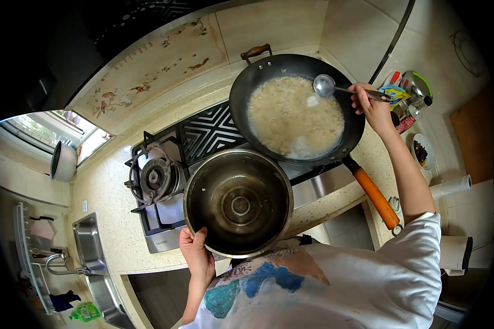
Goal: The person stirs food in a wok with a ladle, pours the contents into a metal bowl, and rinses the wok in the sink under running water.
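My left hand [198,253] grips the near rim of a large metal bowl [240,205], thumb over the edge. A little liquid shows at the bottom of the bowl, which is tilted toward the camera beside the wok. My right hand [372,105] is closed on the handle of a metal ladle [325,86]. The ladle's head is over the far right part of the wok [350,129]. Pale, cloudy soup [293,118] with small bits and some white foam fills much of the wok.
The wok's orange handle [377,200] points toward me. A bare gas burner [158,176] is at left, with a sink [90,244] beyond it. At right stand packets and a kettle [416,86], a small dish [422,151] and a paper roll [456,186].
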Available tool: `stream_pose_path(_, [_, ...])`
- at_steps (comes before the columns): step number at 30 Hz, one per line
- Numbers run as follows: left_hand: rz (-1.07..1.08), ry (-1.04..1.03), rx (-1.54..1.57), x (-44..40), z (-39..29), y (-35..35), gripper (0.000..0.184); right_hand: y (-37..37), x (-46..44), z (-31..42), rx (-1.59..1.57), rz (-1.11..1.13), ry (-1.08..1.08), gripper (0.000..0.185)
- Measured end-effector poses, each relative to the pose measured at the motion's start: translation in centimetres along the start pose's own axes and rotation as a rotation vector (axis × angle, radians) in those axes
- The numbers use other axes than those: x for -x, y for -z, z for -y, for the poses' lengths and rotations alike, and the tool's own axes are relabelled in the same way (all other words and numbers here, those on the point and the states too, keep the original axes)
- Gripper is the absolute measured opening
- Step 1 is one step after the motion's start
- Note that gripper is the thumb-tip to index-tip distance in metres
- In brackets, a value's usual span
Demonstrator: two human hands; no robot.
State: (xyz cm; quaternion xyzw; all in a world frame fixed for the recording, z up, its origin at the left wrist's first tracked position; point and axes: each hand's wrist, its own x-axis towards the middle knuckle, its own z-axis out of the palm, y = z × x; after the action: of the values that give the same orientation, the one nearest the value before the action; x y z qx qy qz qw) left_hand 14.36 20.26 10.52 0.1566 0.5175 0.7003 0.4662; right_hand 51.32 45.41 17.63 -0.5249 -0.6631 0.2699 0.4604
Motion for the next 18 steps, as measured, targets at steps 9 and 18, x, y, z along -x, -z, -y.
stream_pose_path(9, [0.008,-0.007,-0.006,0.17,0.17,0.2,0.019,0.12,0.08,-0.55,-0.031,-0.006,-0.019,0.025])
stream_pose_path(18, [0.012,-0.004,-0.003,0.14,0.41,0.25,0.021,-0.07,0.4,-0.79,-0.204,0.015,-0.143,0.027])
